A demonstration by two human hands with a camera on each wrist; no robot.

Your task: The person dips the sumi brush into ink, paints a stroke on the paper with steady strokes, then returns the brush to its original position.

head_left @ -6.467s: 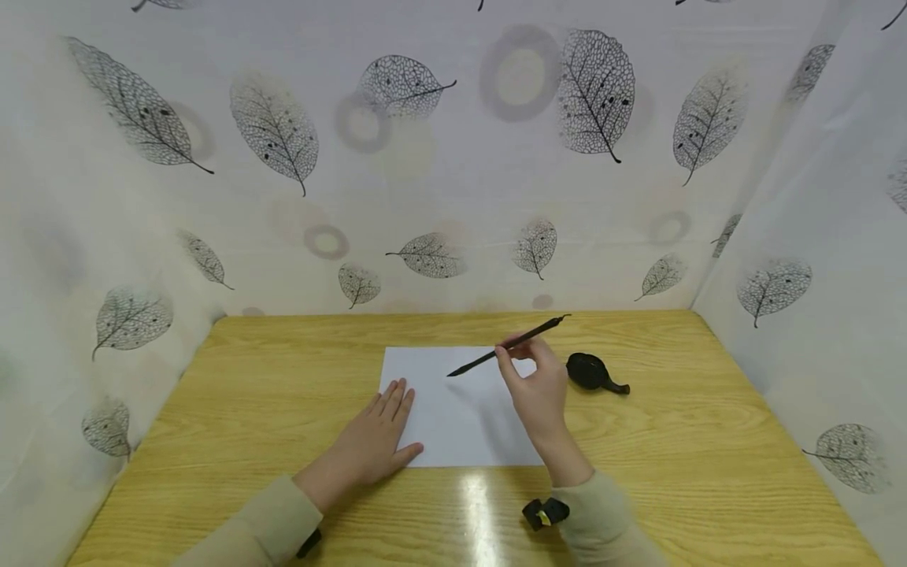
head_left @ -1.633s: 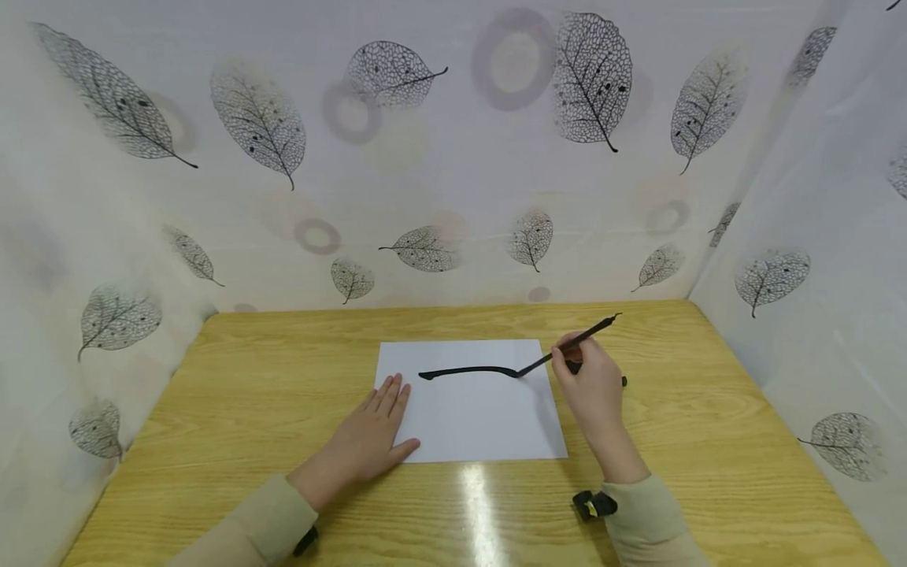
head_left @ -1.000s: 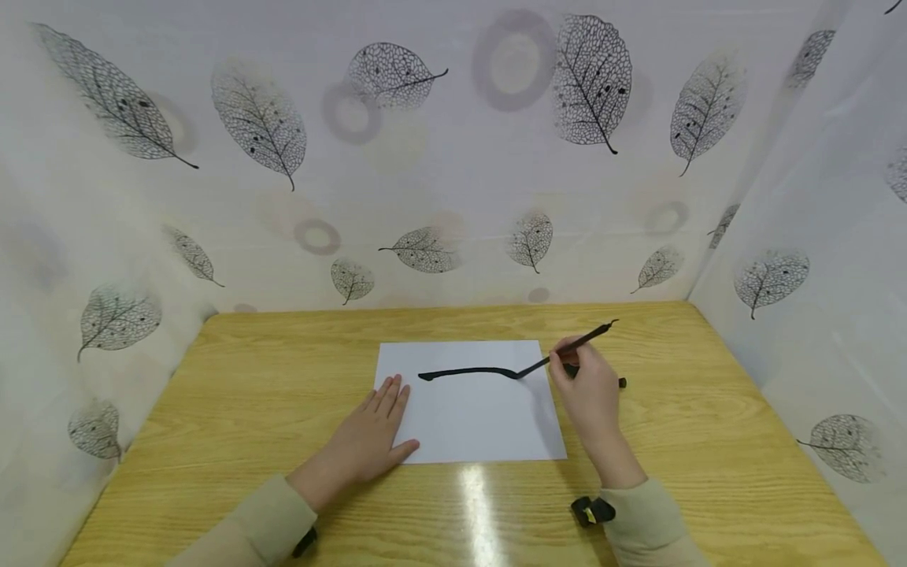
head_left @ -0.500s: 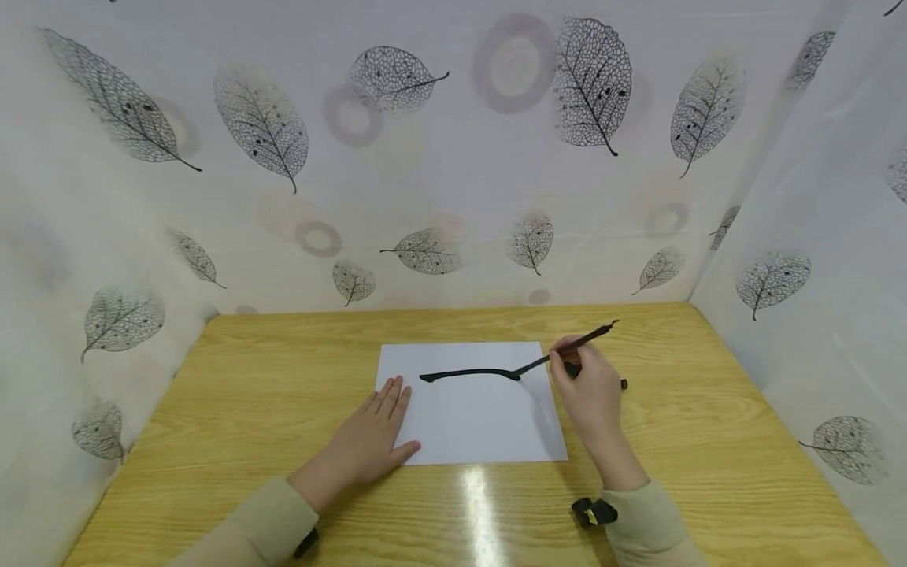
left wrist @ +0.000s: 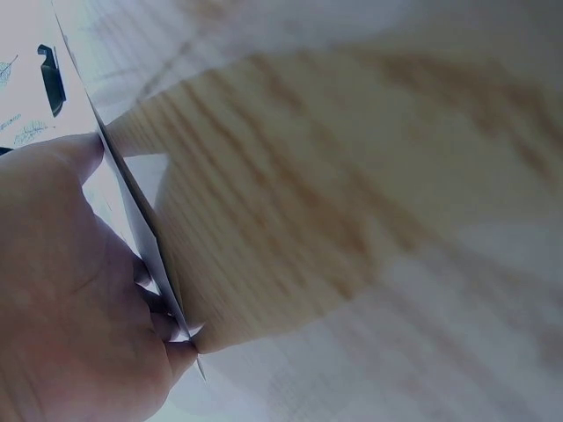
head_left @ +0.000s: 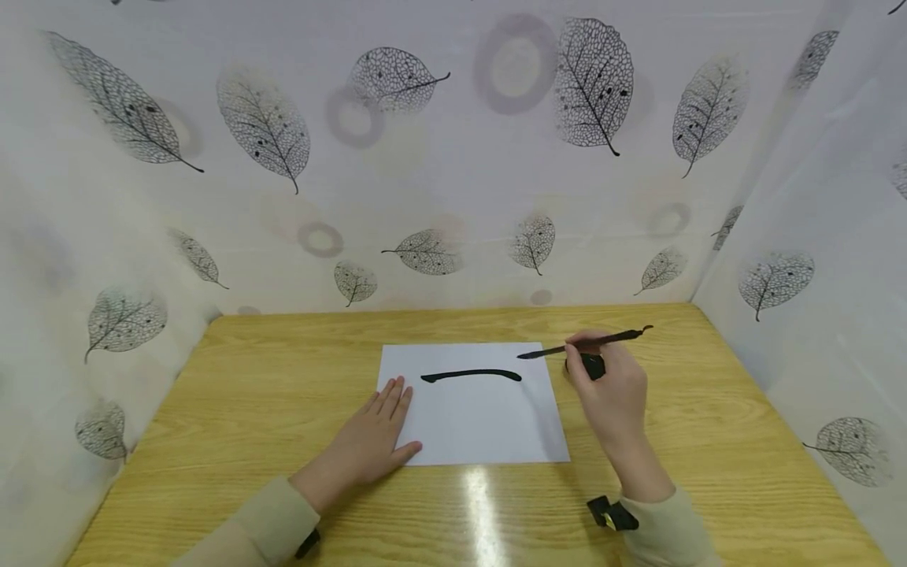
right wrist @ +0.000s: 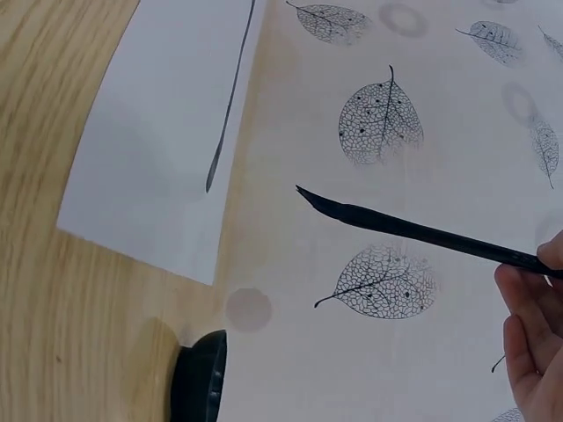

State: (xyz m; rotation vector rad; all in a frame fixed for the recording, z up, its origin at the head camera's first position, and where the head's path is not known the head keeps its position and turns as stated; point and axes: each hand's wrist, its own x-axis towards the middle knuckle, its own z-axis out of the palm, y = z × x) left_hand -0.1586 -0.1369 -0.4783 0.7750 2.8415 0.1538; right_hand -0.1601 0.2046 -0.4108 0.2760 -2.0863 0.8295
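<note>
My right hand pinches a dark writing brush between thumb and fingers. The brush lies nearly level, its black tip raised above the upper right part of a white sheet of paper. In the right wrist view the tip of the brush stands apart from the paper. Across the sheet runs one black ink stroke, thicker at its ends. My left hand rests flat on the sheet's left edge, fingers straight and thumb spread. The left wrist view shows this hand from close by.
A small black ink dish sits right of the paper, partly hidden behind my right hand; its rim shows in the right wrist view. The wooden table is enclosed by leaf-patterned curtains.
A black stroke has appeared on the sheet since the oldest frame. In the last half second my right hand has lifted the brush off the stroke's end and moved right. The left hand stays put.
</note>
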